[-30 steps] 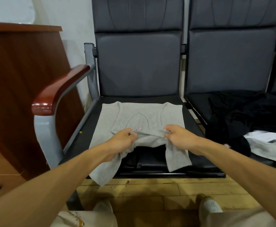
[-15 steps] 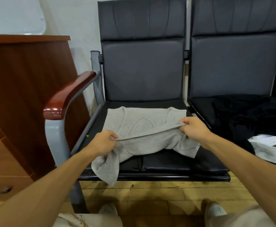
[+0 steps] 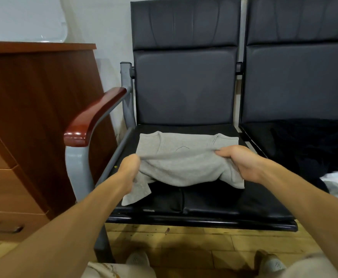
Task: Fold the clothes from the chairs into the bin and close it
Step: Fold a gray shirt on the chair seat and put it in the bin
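On the black chair seat point(image 3: 214, 205) lay the grey shirt point(image 3: 182, 169), collar end flat toward the backrest. Left hand point(image 3: 129, 167) and right hand point(image 3: 242, 161) each pinched its raised near edge, fingers curled round cloth.

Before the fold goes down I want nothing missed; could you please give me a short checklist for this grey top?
1. Left hand grips the raised hem of the grey top: ok.
2. Right hand grips the same hem: ok.
3. Neckline end lies flat on the chair seat: ok.
4. Cloth under the hem smooth: not ok, it sags and one flap droops at the left.
5. Black clothes on the next seat lie apart from the top: ok.
6. Bin within reach: cannot tell, not in view.
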`<state>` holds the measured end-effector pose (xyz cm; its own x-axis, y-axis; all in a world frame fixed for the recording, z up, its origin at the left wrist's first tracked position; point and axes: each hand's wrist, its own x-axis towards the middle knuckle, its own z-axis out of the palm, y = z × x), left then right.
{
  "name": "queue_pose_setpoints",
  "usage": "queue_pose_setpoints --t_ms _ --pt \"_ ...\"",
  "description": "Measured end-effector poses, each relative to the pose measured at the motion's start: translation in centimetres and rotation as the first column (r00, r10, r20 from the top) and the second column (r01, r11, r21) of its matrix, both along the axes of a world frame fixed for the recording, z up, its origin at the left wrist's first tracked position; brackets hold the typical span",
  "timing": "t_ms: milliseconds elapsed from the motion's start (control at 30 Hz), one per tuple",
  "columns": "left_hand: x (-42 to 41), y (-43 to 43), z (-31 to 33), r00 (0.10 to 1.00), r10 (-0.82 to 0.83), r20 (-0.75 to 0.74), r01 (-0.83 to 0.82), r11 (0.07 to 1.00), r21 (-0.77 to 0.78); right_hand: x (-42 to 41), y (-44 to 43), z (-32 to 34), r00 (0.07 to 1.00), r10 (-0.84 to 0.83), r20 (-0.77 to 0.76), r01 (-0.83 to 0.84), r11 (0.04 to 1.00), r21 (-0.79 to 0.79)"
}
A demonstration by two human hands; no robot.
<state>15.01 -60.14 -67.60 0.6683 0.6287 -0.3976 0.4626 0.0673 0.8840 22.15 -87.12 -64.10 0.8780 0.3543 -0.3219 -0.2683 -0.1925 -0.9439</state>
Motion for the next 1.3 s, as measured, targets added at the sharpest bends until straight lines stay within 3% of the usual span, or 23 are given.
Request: queue_pose_setpoints --t_ms 100,167,300,433,533,767,900,1100,1233,1300 --pt "-0.1 -0.4 -0.1 0.994 -0.102 0.032 0.093 0.974 0.208 0.8 0.1 -0.5 0.984 -0.144 -0.104 0.156 0.980 0.126" --pt "-0.5 0.0 -0.7 0.972 -0.234 0.004 0.211 0.885 0.414 1.1 0.4 -0.8 0.961 -0.207 -0.182 0.243 0.948 0.205" --pt "-1.5 1.2 -1.1 0.914 -0.404 -0.049 0.350 0.718 0.602 2.3 0.8 -1.5 0.875 -0.365 -0.317 0.470 0.797 0.378" --pt "-2.6 2.0 -1.1 0.904 -0.425 -0.039 0.324 0.626 0.709 2.9 0.9 -1.9 0.815 -0.435 -0.382 0.579 0.616 0.534" --pt "-3.2 2.8 -1.4 0.910 -0.396 -0.125 0.354 0.583 0.731 2.5 1.1 -1.7 0.823 -0.434 -0.366 0.567 0.601 0.563" --pt "-3.5 3.6 -1.2 0.975 -0.223 -0.014 0.186 0.774 0.605 2.6 1.2 -1.8 0.798 -0.524 -0.298 0.603 0.678 0.421" --pt "-3.4 4.0 -0.8 0.993 -0.091 0.071 0.037 0.829 0.557 2.8 0.3 -1.8 0.776 -0.587 -0.230 0.630 0.704 0.328" --pt "-3.8 3.9 -0.6 0.986 -0.118 0.118 0.077 0.949 0.306 2.1 -0.2 -2.0 0.842 -0.514 -0.163 0.538 0.780 0.320" --pt "-3.9 2.7 0.4 0.955 -0.177 0.240 0.138 0.976 0.170 1.3 -1.0 -1.6 0.886 -0.454 0.093 0.433 0.882 0.187" --pt "-3.8 2.5 0.5 0.951 -0.197 0.237 0.152 0.969 0.193 0.4 -1.9 -1.2 0.927 -0.288 0.240 0.271 0.957 0.103"
